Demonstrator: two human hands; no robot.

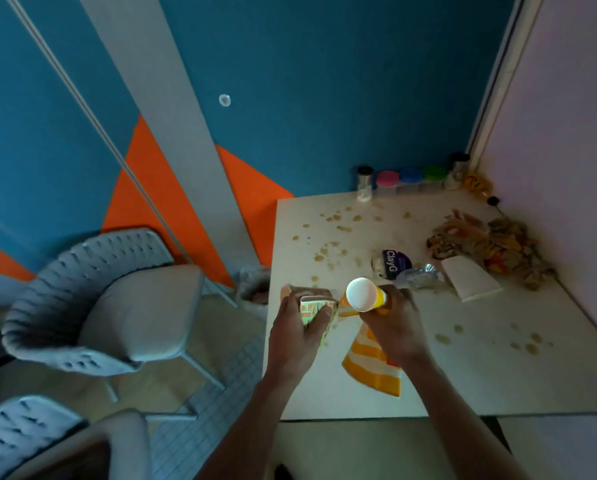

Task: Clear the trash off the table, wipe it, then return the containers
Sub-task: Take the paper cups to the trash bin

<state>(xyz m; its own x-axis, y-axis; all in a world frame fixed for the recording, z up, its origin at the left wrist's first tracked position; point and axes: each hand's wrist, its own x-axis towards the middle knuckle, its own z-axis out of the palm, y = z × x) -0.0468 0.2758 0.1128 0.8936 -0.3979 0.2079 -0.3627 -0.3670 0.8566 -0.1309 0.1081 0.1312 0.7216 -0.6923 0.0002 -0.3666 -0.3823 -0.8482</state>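
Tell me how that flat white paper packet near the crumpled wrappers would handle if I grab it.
The flat white paper packet looks thin and flattened, so it is probably light and may bend when lifted by one end. Lying flat on the white table, it should not roll, and a push would likely slide it. Its edges may be hard to pinch.

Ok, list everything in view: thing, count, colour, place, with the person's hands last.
white square table: 1, brown spill spots, right of centre
yellow-and-white paper cup: 1, in right hand
patterned paper carton: 1, multicoloured, in left hand
striped paper bag: 1, orange and white, near table edge
crumpled snack wrappers: several, orange-brown, by right wall
white folded napkin: 1, beside wrappers
purple-labelled wrapper: 1, table middle
lidded jars: 3, pink, blue, green lids, far edge
shakers: 2, dark caps, flanking jars
grey chairs: 2, left
left hand: grips carton
right hand: grips cup
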